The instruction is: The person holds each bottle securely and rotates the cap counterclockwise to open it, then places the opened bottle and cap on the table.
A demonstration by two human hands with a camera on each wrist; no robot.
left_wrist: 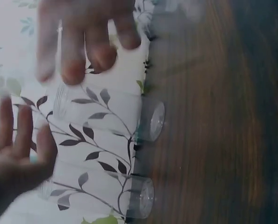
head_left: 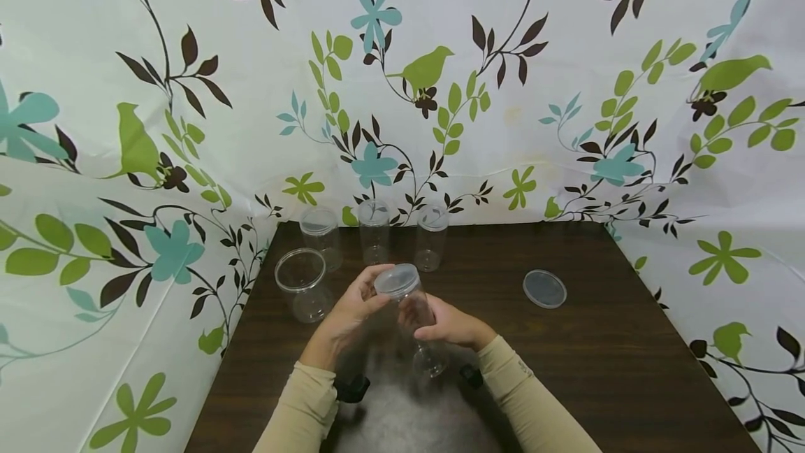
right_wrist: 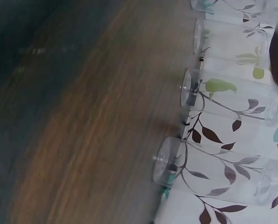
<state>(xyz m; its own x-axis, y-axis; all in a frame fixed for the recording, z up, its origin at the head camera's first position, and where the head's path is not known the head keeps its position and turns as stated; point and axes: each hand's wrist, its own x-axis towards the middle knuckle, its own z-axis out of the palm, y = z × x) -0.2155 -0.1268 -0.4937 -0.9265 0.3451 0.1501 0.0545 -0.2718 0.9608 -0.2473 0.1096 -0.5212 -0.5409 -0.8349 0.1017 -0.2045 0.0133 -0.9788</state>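
In the head view a tall clear plastic jar [head_left: 418,310] is tilted between the two hands, its base toward the person. A translucent lid [head_left: 397,279] sits over its mouth. The left hand [head_left: 352,310] holds the lid's edge between thumb and fingers. Around the jar's side, the right hand [head_left: 449,324] grips with the thumb in front and fingers behind. In the left wrist view, blurred fingers [left_wrist: 87,42] show at the top, and part of another hand [left_wrist: 19,158] at the left. Only a dark sliver of a hand enters the right wrist view.
A wide clear jar [head_left: 308,296] with an uncovered mouth stands left of the hands. Three more jars, including the middle one [head_left: 374,236], line the table's back edge. A loose round lid [head_left: 544,289] lies at right on the dark wooden table [head_left: 604,362]. Patterned cloth hangs behind.
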